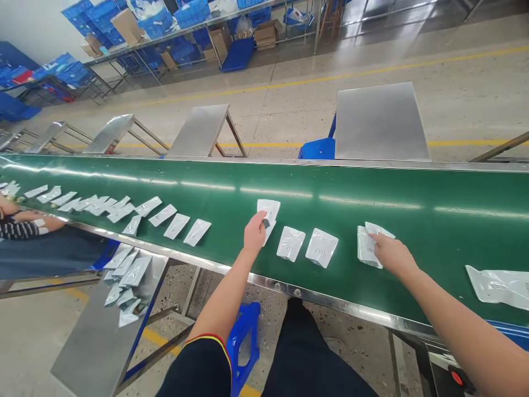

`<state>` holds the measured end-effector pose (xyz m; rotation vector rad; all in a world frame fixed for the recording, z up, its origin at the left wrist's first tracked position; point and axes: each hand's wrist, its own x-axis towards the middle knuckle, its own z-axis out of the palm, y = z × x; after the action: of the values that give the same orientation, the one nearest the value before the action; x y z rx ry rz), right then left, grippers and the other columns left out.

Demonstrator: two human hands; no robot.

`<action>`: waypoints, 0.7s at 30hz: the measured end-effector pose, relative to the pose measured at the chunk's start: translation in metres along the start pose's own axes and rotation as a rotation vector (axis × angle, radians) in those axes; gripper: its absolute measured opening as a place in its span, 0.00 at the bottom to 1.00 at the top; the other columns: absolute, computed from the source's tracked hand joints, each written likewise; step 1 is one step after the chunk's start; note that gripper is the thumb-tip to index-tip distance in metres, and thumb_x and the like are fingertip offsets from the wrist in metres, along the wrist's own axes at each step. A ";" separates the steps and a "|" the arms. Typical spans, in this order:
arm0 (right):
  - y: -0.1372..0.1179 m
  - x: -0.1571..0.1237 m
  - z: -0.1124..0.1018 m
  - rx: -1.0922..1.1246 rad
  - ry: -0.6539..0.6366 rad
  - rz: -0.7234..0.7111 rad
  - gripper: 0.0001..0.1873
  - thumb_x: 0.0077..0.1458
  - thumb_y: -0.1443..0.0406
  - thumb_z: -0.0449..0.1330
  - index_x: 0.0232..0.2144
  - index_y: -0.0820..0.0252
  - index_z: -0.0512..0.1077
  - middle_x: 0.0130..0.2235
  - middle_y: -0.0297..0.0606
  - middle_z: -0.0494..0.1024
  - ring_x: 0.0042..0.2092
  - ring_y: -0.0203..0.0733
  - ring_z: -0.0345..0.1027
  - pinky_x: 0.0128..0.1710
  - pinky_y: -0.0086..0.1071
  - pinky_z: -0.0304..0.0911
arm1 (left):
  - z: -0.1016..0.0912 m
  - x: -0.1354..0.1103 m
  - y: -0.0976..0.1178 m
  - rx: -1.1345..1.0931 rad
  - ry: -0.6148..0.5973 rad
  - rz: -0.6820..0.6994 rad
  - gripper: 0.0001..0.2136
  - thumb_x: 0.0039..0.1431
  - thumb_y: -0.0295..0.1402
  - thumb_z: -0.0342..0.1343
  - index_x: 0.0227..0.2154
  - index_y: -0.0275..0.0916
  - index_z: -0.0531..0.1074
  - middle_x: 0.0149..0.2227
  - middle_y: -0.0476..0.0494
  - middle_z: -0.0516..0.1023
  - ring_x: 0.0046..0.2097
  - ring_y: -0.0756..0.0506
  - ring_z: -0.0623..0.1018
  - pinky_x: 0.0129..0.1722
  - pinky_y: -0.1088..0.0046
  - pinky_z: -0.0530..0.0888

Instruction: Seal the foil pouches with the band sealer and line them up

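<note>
My left hand (254, 231) reaches over the green conveyor belt (330, 193) and pinches a small white pouch (268, 210) near the belt's middle. My right hand (390, 253) rests with its fingers on two overlapping white pouches (366, 245) farther right. Two more white pouches (291, 243) (321, 247) lie flat on the belt between my hands.
A row of several white pouches (124, 208) runs along the belt to the left, where another person's arm (25, 223) rests. A steel side table (103, 331) below holds a pile of pouches. A larger plastic bag (500, 285) lies at right. Steel trays stand across the belt.
</note>
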<state>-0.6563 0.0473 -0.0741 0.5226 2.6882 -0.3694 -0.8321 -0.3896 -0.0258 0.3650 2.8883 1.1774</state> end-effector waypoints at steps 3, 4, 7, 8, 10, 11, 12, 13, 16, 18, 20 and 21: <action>-0.038 0.007 0.005 -0.011 0.004 -0.033 0.32 0.64 0.72 0.55 0.68 0.59 0.79 0.71 0.55 0.74 0.56 0.60 0.82 0.57 0.48 0.74 | -0.009 -0.005 -0.031 0.151 -0.107 -0.043 0.24 0.72 0.20 0.48 0.61 0.42 0.82 0.68 0.40 0.80 0.71 0.41 0.77 0.75 0.60 0.71; -0.048 0.008 0.006 -0.015 0.008 -0.044 0.32 0.64 0.72 0.55 0.67 0.58 0.79 0.72 0.54 0.73 0.55 0.60 0.82 0.56 0.48 0.75 | -0.009 -0.008 -0.040 0.194 -0.155 -0.061 0.24 0.72 0.20 0.49 0.62 0.42 0.81 0.68 0.40 0.80 0.71 0.41 0.77 0.75 0.60 0.71; -0.053 0.006 0.003 -0.037 0.042 -0.039 0.33 0.63 0.72 0.55 0.67 0.55 0.79 0.75 0.50 0.70 0.53 0.58 0.82 0.53 0.47 0.77 | -0.009 -0.022 -0.061 0.291 -0.293 -0.054 0.26 0.73 0.25 0.53 0.71 0.44 0.73 0.74 0.38 0.72 0.74 0.39 0.73 0.75 0.61 0.70; -0.045 0.004 0.000 -0.051 0.075 -0.039 0.34 0.62 0.72 0.55 0.68 0.54 0.78 0.76 0.48 0.69 0.54 0.57 0.82 0.51 0.46 0.77 | -0.008 -0.026 -0.067 0.312 -0.337 -0.021 0.28 0.74 0.29 0.56 0.75 0.44 0.69 0.77 0.37 0.68 0.76 0.37 0.70 0.75 0.59 0.69; -0.017 0.000 -0.004 -0.095 0.153 -0.083 0.38 0.63 0.74 0.52 0.72 0.51 0.75 0.76 0.43 0.68 0.58 0.56 0.79 0.50 0.42 0.78 | -0.006 -0.032 -0.076 0.340 -0.419 0.084 0.35 0.72 0.38 0.62 0.79 0.43 0.63 0.81 0.33 0.58 0.79 0.32 0.63 0.75 0.53 0.70; 0.000 -0.003 -0.005 -0.121 0.167 -0.135 0.39 0.64 0.74 0.51 0.73 0.52 0.73 0.76 0.43 0.68 0.61 0.56 0.77 0.50 0.41 0.78 | -0.004 -0.033 -0.079 0.353 -0.456 0.139 0.38 0.70 0.40 0.65 0.79 0.43 0.62 0.82 0.32 0.54 0.80 0.30 0.61 0.75 0.51 0.70; 0.017 -0.007 -0.005 -0.146 0.152 -0.198 0.38 0.65 0.74 0.50 0.74 0.53 0.72 0.76 0.44 0.69 0.64 0.56 0.76 0.50 0.40 0.78 | -0.003 -0.033 -0.081 0.367 -0.492 0.182 0.39 0.68 0.40 0.67 0.79 0.42 0.63 0.83 0.31 0.52 0.81 0.28 0.59 0.74 0.49 0.70; 0.033 -0.010 -0.003 -0.163 0.108 -0.261 0.37 0.67 0.73 0.50 0.74 0.54 0.71 0.76 0.47 0.69 0.66 0.57 0.74 0.51 0.41 0.78 | -0.001 -0.032 -0.083 0.384 -0.525 0.204 0.38 0.68 0.37 0.67 0.78 0.42 0.64 0.83 0.30 0.51 0.81 0.28 0.59 0.74 0.48 0.70; 0.064 -0.022 0.008 -0.156 -0.042 -0.398 0.34 0.68 0.63 0.57 0.75 0.52 0.70 0.76 0.53 0.67 0.69 0.65 0.69 0.55 0.48 0.78 | 0.005 -0.025 -0.082 0.423 -0.576 0.144 0.32 0.69 0.26 0.61 0.75 0.44 0.70 0.82 0.33 0.56 0.77 0.30 0.68 0.72 0.51 0.74; 0.069 -0.025 0.015 -0.133 -0.067 -0.393 0.35 0.66 0.63 0.60 0.74 0.50 0.70 0.76 0.56 0.65 0.70 0.68 0.69 0.57 0.52 0.77 | 0.008 -0.019 -0.074 0.408 -0.565 0.076 0.30 0.69 0.22 0.57 0.72 0.48 0.75 0.81 0.39 0.60 0.73 0.33 0.75 0.71 0.53 0.75; 0.062 -0.023 0.018 -0.125 -0.067 -0.294 0.35 0.65 0.68 0.57 0.73 0.52 0.73 0.75 0.58 0.67 0.64 0.66 0.75 0.57 0.50 0.76 | 0.014 -0.014 -0.060 0.369 -0.516 0.019 0.30 0.69 0.20 0.55 0.69 0.49 0.78 0.80 0.43 0.64 0.71 0.35 0.77 0.73 0.55 0.73; 0.055 -0.020 0.018 -0.127 -0.061 -0.229 0.34 0.66 0.71 0.55 0.72 0.55 0.74 0.74 0.60 0.68 0.60 0.65 0.79 0.56 0.50 0.76 | 0.018 -0.013 -0.050 0.350 -0.476 -0.009 0.29 0.69 0.20 0.54 0.69 0.48 0.79 0.79 0.43 0.66 0.71 0.36 0.77 0.74 0.57 0.72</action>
<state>-0.6109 0.0848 -0.0914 0.1639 2.6959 -0.2688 -0.8284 -0.4147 -0.0748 0.5461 2.6440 0.4841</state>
